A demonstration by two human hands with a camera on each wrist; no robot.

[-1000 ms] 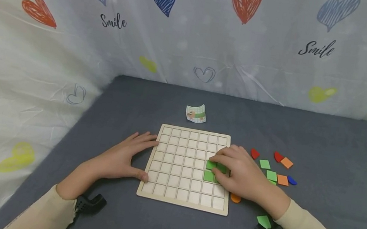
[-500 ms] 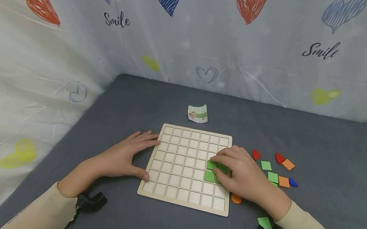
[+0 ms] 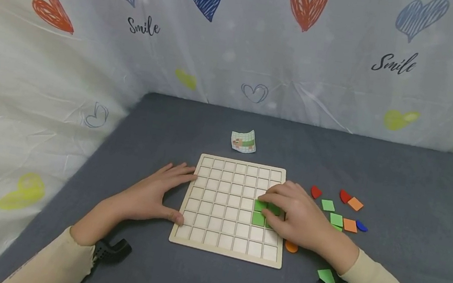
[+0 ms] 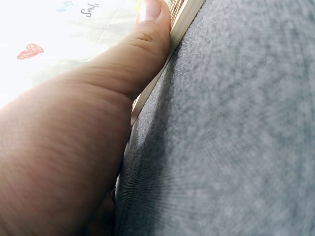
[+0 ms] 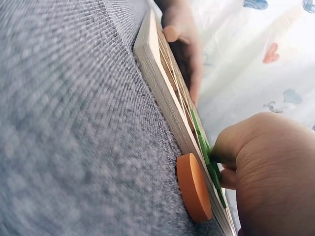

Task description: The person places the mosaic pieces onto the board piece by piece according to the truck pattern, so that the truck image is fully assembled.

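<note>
Green tiles (image 3: 258,219), lying at the right side of the board (image 3: 221,199), right hand (image 3: 300,218) bent over them, whether pinching one unclear; left hand (image 3: 152,195), spread, touches the opposite edge; a sideways nudge could unseat a neighbouring tile.

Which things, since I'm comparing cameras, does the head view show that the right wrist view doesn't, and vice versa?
Only the head view: the printed card, the blue piece, two red pieces and two orange squares.
Only the right wrist view: the thick rim of the orange disc and the layered side edge of the board.
Both: the left hand, the right hand, green pieces on the board, the disc itself and the grey cloth.
</note>
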